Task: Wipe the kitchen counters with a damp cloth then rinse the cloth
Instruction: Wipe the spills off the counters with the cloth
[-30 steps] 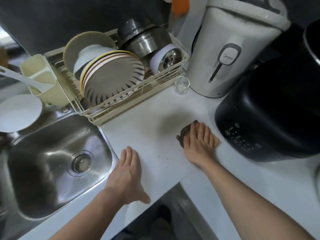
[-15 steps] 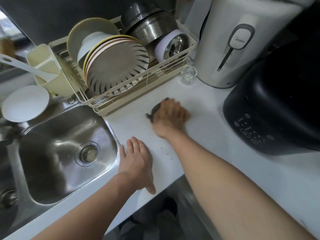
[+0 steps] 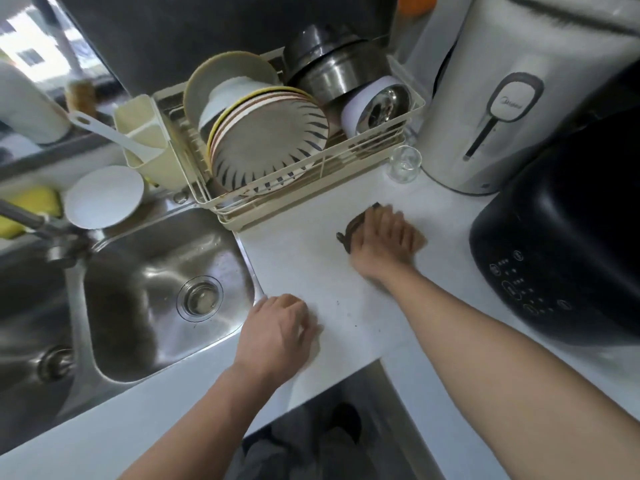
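The cloth was pressed to the counter under the right hand, with bent fingers closed over it and only a dark edge showing at the thumb side. Within the last second it had been swept away from the black cooker towards the dish rack ahead of the knuckles. The left hand, previously laid flat, was now loosely curled and empty beside the sink. Dark specks were left between the hands, so the wiping was judged unfinished.
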### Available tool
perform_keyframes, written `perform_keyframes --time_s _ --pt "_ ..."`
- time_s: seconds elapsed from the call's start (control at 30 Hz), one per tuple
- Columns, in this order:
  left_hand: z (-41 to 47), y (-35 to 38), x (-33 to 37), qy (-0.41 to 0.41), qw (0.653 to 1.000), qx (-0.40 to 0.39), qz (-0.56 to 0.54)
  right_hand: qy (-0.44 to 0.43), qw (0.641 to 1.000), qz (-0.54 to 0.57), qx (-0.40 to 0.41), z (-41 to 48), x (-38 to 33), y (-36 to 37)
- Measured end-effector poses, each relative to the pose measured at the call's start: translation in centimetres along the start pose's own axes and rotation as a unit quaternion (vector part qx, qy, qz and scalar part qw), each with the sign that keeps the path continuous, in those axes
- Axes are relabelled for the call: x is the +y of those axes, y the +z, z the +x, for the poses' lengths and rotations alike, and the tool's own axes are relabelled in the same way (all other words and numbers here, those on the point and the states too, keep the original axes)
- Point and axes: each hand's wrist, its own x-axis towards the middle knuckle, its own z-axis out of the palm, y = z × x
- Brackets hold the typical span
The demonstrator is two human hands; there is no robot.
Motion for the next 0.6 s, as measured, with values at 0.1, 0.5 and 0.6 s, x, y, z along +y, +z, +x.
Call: perform_keyframes --time_s 0.1,0.5,0.6 --pt "-0.2 1.0 0.0 -0.044 0.999 0.021 -0.024 -0.109 0.994 -0.023 -0.014 1.0 -5.5 0.9" --pt "-1.4 1.7 2.0 -0.030 0.989 -0.131 0.056 -0.052 0.997 -0.052 0.019 -1.9 8.3 -0.4" --pt "-2.0 1.2 1.7 -0.031 0.983 -0.158 0.092 0.009 1.000 -0.016 0.016 -3.4 6.3 0.4"
